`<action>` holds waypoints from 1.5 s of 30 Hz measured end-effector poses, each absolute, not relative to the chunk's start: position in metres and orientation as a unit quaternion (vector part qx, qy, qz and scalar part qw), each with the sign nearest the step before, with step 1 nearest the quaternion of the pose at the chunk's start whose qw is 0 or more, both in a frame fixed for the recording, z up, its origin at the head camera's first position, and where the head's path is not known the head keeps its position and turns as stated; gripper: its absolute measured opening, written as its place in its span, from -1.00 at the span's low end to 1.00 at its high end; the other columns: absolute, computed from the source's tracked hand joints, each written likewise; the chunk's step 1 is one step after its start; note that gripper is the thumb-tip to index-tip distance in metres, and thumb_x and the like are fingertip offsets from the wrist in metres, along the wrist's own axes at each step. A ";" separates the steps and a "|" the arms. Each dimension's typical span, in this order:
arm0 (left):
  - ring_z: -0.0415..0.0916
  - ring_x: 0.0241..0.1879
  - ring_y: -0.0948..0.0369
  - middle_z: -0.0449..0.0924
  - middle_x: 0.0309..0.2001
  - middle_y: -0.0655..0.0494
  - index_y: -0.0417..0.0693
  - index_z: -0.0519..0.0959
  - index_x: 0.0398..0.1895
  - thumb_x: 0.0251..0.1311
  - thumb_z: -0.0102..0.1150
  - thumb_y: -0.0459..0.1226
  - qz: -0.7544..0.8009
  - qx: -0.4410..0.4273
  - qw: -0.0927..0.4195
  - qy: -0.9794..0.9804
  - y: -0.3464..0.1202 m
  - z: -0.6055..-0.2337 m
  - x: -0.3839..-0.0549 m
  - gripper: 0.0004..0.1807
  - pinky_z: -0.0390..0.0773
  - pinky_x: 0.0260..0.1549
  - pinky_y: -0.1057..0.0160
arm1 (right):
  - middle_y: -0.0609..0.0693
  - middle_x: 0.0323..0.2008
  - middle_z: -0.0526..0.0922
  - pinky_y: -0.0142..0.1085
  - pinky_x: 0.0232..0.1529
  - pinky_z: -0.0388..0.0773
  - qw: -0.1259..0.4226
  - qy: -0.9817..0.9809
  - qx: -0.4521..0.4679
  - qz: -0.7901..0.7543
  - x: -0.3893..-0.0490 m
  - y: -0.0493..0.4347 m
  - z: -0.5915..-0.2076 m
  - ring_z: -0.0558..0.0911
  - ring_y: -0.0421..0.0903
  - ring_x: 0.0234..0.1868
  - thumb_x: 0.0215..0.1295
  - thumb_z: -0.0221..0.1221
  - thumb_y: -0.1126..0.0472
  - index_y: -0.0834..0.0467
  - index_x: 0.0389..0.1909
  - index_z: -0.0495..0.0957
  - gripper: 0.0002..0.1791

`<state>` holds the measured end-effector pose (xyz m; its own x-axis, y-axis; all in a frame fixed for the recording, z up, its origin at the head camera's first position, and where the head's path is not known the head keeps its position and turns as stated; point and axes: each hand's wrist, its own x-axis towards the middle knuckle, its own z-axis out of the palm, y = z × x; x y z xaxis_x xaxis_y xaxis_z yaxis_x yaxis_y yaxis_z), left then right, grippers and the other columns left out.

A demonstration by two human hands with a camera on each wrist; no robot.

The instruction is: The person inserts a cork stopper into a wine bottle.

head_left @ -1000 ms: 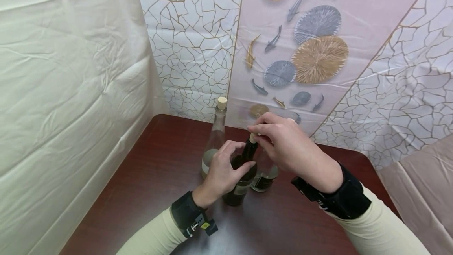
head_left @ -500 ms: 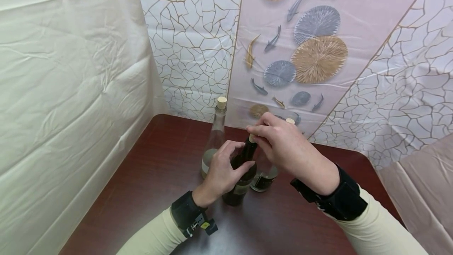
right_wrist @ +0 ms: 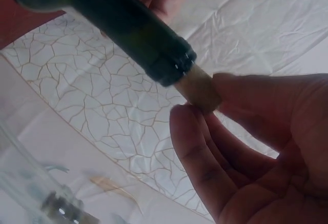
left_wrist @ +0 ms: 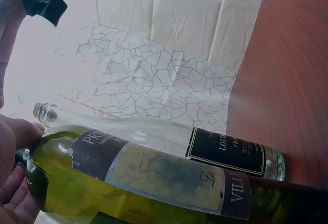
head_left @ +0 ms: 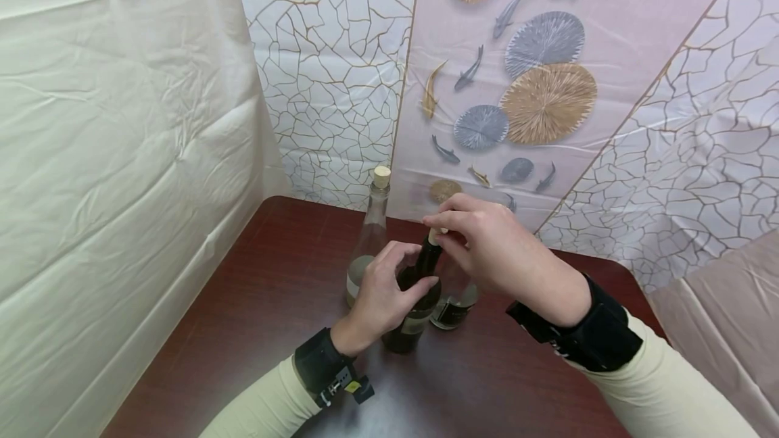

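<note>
A dark green wine bottle (head_left: 412, 323) stands on the table, its label showing large in the left wrist view. My left hand (head_left: 386, 293) grips it round the shoulder, just below the neck. A pale cork (right_wrist: 199, 89) sticks partly out of the bottle's mouth. Thumb and fingers of my right hand (head_left: 487, 238) pinch that cork from above; in the right wrist view the fingertips sit right at its outer end.
Behind my left hand stands a clear corked bottle (head_left: 371, 232). Another clear bottle with a black label (left_wrist: 228, 152) stands just right of the green one. Patterned cloth (head_left: 341, 73) hangs behind the brown table (head_left: 255, 289).
My right hand and wrist shifted slightly left, then back right and turned a little, fingers staying on the cork. The left hand and the green bottle keep their place.
</note>
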<state>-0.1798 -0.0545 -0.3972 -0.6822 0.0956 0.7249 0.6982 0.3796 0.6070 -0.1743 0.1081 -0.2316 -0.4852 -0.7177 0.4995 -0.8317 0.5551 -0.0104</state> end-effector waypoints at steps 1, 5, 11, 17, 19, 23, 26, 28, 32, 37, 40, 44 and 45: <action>0.56 -0.09 0.24 0.56 -0.09 0.09 -0.01 0.51 0.06 0.13 0.37 -0.14 -0.494 -0.257 0.305 -0.773 -0.055 -0.397 -0.180 -0.56 0.63 -0.13 0.22 | 0.00 -0.21 0.66 -0.26 -0.40 0.55 0.221 -0.852 0.457 0.127 -0.175 0.108 -0.229 0.60 -0.17 -0.37 0.15 0.32 0.33 0.17 -0.10 0.72 -0.74; 0.55 -0.08 0.26 0.55 -0.09 0.12 0.00 0.50 0.06 0.12 0.37 -0.14 -0.498 -0.254 0.298 -0.774 -0.056 -0.398 -0.180 -0.55 0.63 -0.12 0.21 | 0.02 -0.21 0.68 -0.21 -0.31 0.61 0.193 -0.856 0.465 0.119 -0.178 0.105 -0.213 0.65 -0.09 -0.28 0.11 0.35 0.33 0.16 -0.14 0.72 -0.75; 0.54 -0.07 0.26 0.55 -0.09 0.11 0.00 0.51 0.07 0.12 0.37 -0.14 -0.501 -0.261 0.297 -0.770 -0.057 -0.398 -0.180 -0.55 0.62 -0.10 0.21 | -0.02 -0.24 0.73 -0.17 -0.19 0.62 0.126 -0.857 0.493 0.085 -0.187 0.098 -0.185 0.68 -0.09 -0.19 0.08 0.34 0.38 0.12 -0.26 0.72 -0.81; 0.53 -0.08 0.26 0.56 -0.10 0.13 0.01 0.51 0.06 0.14 0.36 -0.13 -0.497 -0.263 0.304 -0.769 -0.057 -0.399 -0.181 -0.57 0.60 -0.10 0.22 | -0.12 -0.42 0.67 -0.26 -0.30 0.59 0.065 -0.847 0.525 0.053 -0.193 0.090 -0.172 0.61 -0.22 -0.36 0.07 0.31 0.41 0.05 -0.43 0.67 -0.82; 0.53 -0.08 0.27 0.56 -0.10 0.14 0.03 0.52 0.06 0.14 0.35 -0.13 -0.499 -0.263 0.301 -0.769 -0.057 -0.399 -0.181 -0.58 0.60 -0.10 0.22 | -0.14 -0.45 0.64 -0.27 -0.32 0.57 0.050 -0.845 0.530 0.050 -0.194 0.089 -0.172 0.58 -0.24 -0.39 0.05 0.31 0.43 0.03 -0.47 0.66 -0.80; 0.53 -0.09 0.24 0.55 -0.10 0.13 0.01 0.51 0.06 0.14 0.35 -0.13 -0.500 -0.265 0.297 -0.769 -0.058 -0.398 -0.180 -0.57 0.61 -0.12 0.20 | -0.16 -0.49 0.58 -0.29 -0.36 0.55 0.041 -0.842 0.535 0.052 -0.196 0.088 -0.176 0.54 -0.26 -0.43 0.02 0.29 0.45 0.00 -0.53 0.65 -0.76; 0.54 -0.09 0.18 0.55 -0.09 0.08 -0.03 0.51 0.06 0.13 0.37 -0.14 -0.496 -0.268 0.302 -0.769 -0.058 -0.398 -0.180 -0.55 0.62 -0.12 0.16 | -0.17 -0.51 0.56 -0.29 -0.36 0.55 0.050 -0.839 0.539 0.060 -0.197 0.088 -0.179 0.54 -0.27 -0.44 0.01 0.28 0.46 -0.01 -0.56 0.64 -0.74; 0.55 -0.09 0.14 0.56 -0.09 0.05 -0.06 0.51 0.06 0.11 0.39 -0.14 -0.492 -0.268 0.307 -0.769 -0.059 -0.398 -0.181 -0.54 0.63 -0.12 0.13 | -0.18 -0.52 0.57 -0.29 -0.34 0.57 0.058 -0.837 0.540 0.065 -0.198 0.088 -0.180 0.57 -0.28 -0.43 0.01 0.29 0.46 -0.01 -0.56 0.65 -0.74; 0.55 -0.08 0.15 0.56 -0.09 0.05 -0.07 0.51 0.05 0.09 0.40 -0.15 -0.489 -0.267 0.311 -0.770 -0.059 -0.398 -0.181 -0.53 0.63 -0.13 0.12 | -0.18 -0.52 0.58 -0.28 -0.33 0.59 0.071 -0.838 0.536 0.070 -0.198 0.088 -0.183 0.60 -0.27 -0.42 0.00 0.31 0.45 0.00 -0.56 0.67 -0.76; 0.53 -0.09 0.22 0.55 -0.10 0.09 -0.03 0.51 0.05 0.13 0.36 -0.14 -0.490 -0.268 0.310 -0.769 -0.058 -0.398 -0.180 -0.57 0.63 -0.13 0.14 | -0.17 -0.53 0.56 -0.28 -0.37 0.57 0.089 -0.840 0.532 0.065 -0.195 0.089 -0.186 0.59 -0.26 -0.44 -0.03 0.27 0.49 0.03 -0.57 0.66 -0.74; 0.53 -0.09 0.23 0.55 -0.10 0.08 -0.03 0.51 0.04 0.13 0.37 -0.14 -0.491 -0.270 0.310 -0.768 -0.058 -0.398 -0.180 -0.57 0.63 -0.13 0.15 | -0.18 -0.52 0.55 -0.29 -0.39 0.57 0.099 -0.841 0.528 0.056 -0.191 0.088 -0.188 0.59 -0.27 -0.44 -0.02 0.26 0.50 0.03 -0.57 0.66 -0.73; 0.53 -0.09 0.23 0.55 -0.10 0.08 -0.04 0.51 0.04 0.13 0.37 -0.14 -0.491 -0.270 0.310 -0.768 -0.058 -0.398 -0.181 -0.57 0.62 -0.13 0.20 | -0.19 -0.52 0.55 -0.30 -0.38 0.58 0.110 -0.845 0.521 0.053 -0.189 0.088 -0.189 0.60 -0.28 -0.44 -0.02 0.28 0.49 0.03 -0.57 0.67 -0.75; 0.54 -0.09 0.23 0.54 -0.10 0.08 -0.04 0.51 0.04 0.13 0.37 -0.14 -0.491 -0.270 0.310 -0.768 -0.058 -0.398 -0.181 -0.57 0.62 -0.13 0.22 | -0.19 -0.52 0.56 -0.30 -0.38 0.58 0.112 -0.844 0.521 0.055 -0.189 0.088 -0.190 0.60 -0.28 -0.44 -0.02 0.27 0.49 0.03 -0.57 0.68 -0.75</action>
<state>-0.1811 -0.0582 -0.3982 -0.6621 0.1101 0.7413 0.7188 0.3729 0.5867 -0.1891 0.0884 -0.1898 -0.4322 -0.8677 0.2457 -0.8922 0.4511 0.0236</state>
